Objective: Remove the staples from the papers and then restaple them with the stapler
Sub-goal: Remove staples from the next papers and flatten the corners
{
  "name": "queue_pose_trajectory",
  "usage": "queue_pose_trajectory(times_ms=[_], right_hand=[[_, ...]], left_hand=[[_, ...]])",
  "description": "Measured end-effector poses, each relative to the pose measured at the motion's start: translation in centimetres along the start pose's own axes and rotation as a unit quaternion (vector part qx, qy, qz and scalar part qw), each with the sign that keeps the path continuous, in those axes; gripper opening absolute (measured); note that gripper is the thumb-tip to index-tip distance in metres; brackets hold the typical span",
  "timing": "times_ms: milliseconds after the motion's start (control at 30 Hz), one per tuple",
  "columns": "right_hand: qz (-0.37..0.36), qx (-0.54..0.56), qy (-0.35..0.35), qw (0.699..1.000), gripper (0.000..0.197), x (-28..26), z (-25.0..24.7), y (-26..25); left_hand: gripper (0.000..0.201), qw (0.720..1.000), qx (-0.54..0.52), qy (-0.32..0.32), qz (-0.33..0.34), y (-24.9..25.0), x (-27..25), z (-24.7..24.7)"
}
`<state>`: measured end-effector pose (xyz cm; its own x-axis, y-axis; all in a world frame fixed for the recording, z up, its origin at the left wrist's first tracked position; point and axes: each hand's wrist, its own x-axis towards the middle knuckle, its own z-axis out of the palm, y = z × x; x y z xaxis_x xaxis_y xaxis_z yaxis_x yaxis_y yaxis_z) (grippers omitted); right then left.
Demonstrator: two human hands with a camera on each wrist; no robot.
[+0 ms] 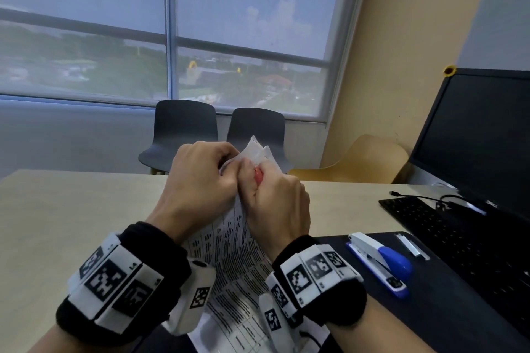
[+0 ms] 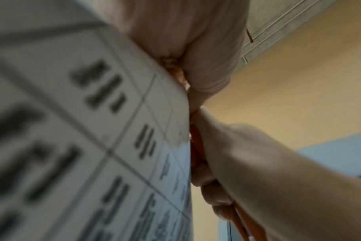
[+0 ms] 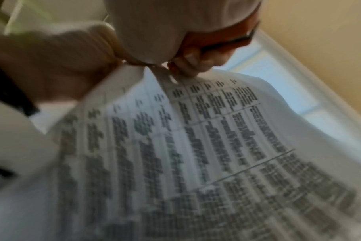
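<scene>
papers (image 1: 229,261): white, printed with black text in a ruled table
staple remover (image 1: 258,173): orange-red
stapler (image 1: 381,262): white top, blue body and base
mat (image 1: 430,309) under stapler: black
table (image 1: 57,223): pale beige
laptop (image 1: 473,180) beside stapler: black
wristbands (image 1: 114,281): black, with white tags in black square-code patterns
chairs (image 1: 183,129) beyond the table: two dark grey, one tan

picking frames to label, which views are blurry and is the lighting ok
Head view: mostly sharp, wide-angle bend in the window frame, dim bluish light, both hands clear. Left wrist view: the papers are very close and out of focus. Right wrist view: motion blur smears the print; the red tool in the right hand is soft.
</scene>
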<state>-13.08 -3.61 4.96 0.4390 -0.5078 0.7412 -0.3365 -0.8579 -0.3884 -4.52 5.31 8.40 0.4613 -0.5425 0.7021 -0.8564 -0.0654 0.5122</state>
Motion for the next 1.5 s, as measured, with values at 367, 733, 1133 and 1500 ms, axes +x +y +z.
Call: queue_pose_trajectory(times_ms=[367, 733, 1133, 1500], right_hand=[[-0.143, -0.104, 0.070, 0.982, 0.045, 1.1, 1.1, 0.6], [-0.010, 0.116, 0.004, 0.993, 0.056, 2.1, -0.3, 2.6], [0.036, 0.165, -0.124, 0.978, 0.059, 2.5, -2.4, 2.4], [0.171, -0.081, -0.347, 0.919, 0.024, 2.8, -5.8, 9.7]], left_hand=[[0.018, 0.995, 0.016, 0.014, -0.095, -0.2, 0.1, -0.3], [0.016, 0.996, -0.020, 0.006, -0.088, -0.3, 0.3, -0.8], [0.015, 0.997, -0.011, -0.005, -0.076, -0.7, 0.4, -0.7], [0.016, 0.996, -0.008, -0.058, -0.073, -2.3, 0.7, -1.1]])
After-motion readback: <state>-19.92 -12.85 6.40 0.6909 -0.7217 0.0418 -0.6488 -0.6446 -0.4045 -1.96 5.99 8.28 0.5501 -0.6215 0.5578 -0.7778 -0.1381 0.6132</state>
